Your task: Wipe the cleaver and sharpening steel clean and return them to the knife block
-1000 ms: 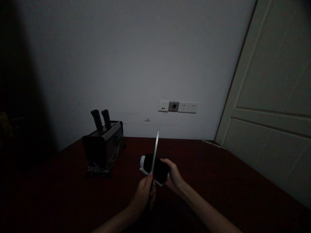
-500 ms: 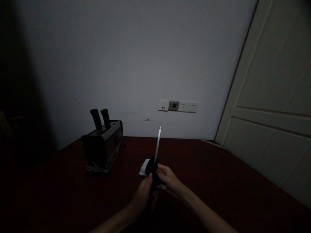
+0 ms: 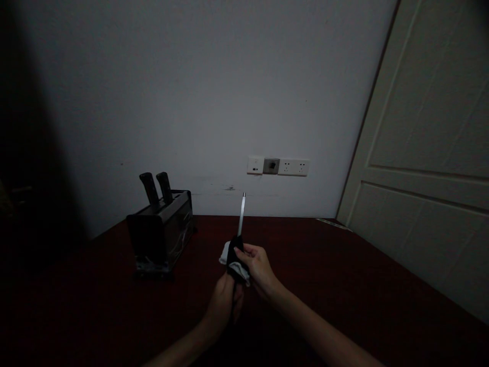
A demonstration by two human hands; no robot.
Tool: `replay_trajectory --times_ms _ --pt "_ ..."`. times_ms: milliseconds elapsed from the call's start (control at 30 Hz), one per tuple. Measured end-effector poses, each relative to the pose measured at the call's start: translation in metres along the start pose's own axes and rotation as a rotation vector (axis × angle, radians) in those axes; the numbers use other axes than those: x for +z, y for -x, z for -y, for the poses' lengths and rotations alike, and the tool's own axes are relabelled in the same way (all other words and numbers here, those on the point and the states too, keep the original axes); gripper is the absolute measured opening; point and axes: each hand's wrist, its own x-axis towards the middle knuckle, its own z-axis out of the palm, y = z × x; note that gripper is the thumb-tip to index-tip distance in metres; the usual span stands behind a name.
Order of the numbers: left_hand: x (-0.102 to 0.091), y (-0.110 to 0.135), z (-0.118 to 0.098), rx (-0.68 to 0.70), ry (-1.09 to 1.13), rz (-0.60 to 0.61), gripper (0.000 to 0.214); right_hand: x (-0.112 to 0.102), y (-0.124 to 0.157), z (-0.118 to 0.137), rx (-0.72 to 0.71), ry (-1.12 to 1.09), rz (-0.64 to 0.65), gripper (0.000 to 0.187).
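Note:
A slim, bright honing steel [image 3: 242,216] stands nearly upright in front of me, tipped slightly right. My left hand [image 3: 220,305] is closed around its dark lower end, which is mostly hidden by the fingers and the gloom. A black and white cloth [image 3: 234,259] wraps the lower part of the rod. My right hand [image 3: 256,265] pinches this cloth against the steel from the right, thumb on the near side. White folds of the cloth stick out to the left and below the right thumb.
On the left of the dark red table [image 3: 290,244] stands a knife block [image 3: 159,232] with two black-handled knives [image 3: 156,188] in its top. Behind the table is a pale wall with a row of sockets [image 3: 278,165]. A white panelled door [image 3: 424,168] rises at the right.
My right hand and the cloth have moved up the rod, covering more of it. The steel has shifted a little left and stands more upright.

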Motion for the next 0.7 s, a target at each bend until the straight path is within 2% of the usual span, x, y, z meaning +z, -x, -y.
replay_trajectory --times_ms 233,467,700 --pt "0.004 0.001 -0.003 0.029 0.112 -0.019 0.061 0.007 -0.027 0.021 -0.037 -0.002 -0.099 0.029" --pt "0.009 0.007 0.000 0.016 0.136 -0.001 0.059 0.003 -0.059 0.047 -0.105 0.022 -0.156 0.027" --pt "0.012 0.010 -0.003 -0.022 0.167 0.028 0.060 -0.002 -0.084 0.066 -0.165 -0.056 -0.193 0.020"
